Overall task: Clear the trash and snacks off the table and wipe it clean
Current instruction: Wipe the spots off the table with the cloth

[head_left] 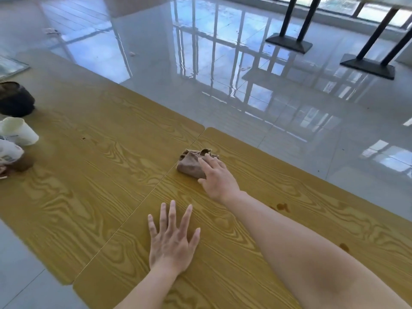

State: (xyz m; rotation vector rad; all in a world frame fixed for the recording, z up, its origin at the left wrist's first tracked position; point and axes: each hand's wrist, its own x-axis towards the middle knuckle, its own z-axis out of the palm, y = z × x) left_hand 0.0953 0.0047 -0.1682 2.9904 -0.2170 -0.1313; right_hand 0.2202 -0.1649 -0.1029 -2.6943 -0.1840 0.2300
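A crumpled brown cloth (191, 163) lies on the yellow wood-grain table (100, 175), close to the seam between two tabletops. My right hand (217, 177) presses down on the cloth's near right part, fingers over it. My left hand (171, 239) rests flat on the table nearer to me, fingers spread, holding nothing. Brown spill stains (283, 206) mark the table to the right of my right forearm, with another spot (344, 246) nearer. At the far left stand a pale paper cup (19, 131), a dark container (15, 99) and printed snack wrappers (9, 153).
The table's far edge (289, 161) runs diagonally, with glossy grey tiled floor beyond it. Black table legs on flat bases (289, 42) stand at the upper right. A small brown speck (84, 138) lies on the left tabletop. The near-left table edge drops to the floor.
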